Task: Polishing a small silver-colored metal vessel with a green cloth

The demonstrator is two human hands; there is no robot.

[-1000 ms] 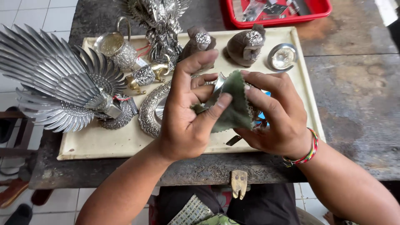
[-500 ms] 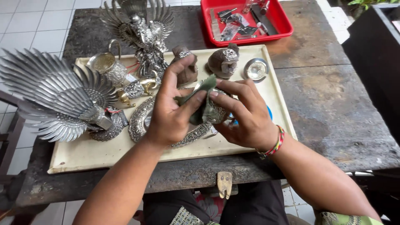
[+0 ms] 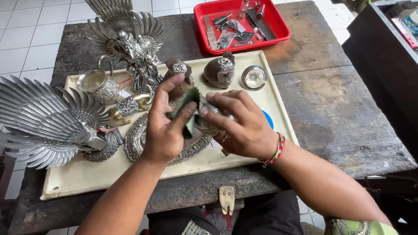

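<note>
red tray point(image 3: 278, 38) w/ tools | silver winged bird point(image 3: 48, 126) | silver cup point(image 3: 98, 86) | round dish point(image 3: 254, 77)

We see a dark, weathered wooden tabletop point(image 3: 344, 109), stained and cracked, with a small metal latch point(image 3: 227, 199) at its near edge. Directly on it lies a large cream tray point(image 3: 87, 178) that fills most of the left and middle. Just behind the tray, touching its far rim, sits a smaller red tray point(image 3: 278, 26) of small tools.
</note>
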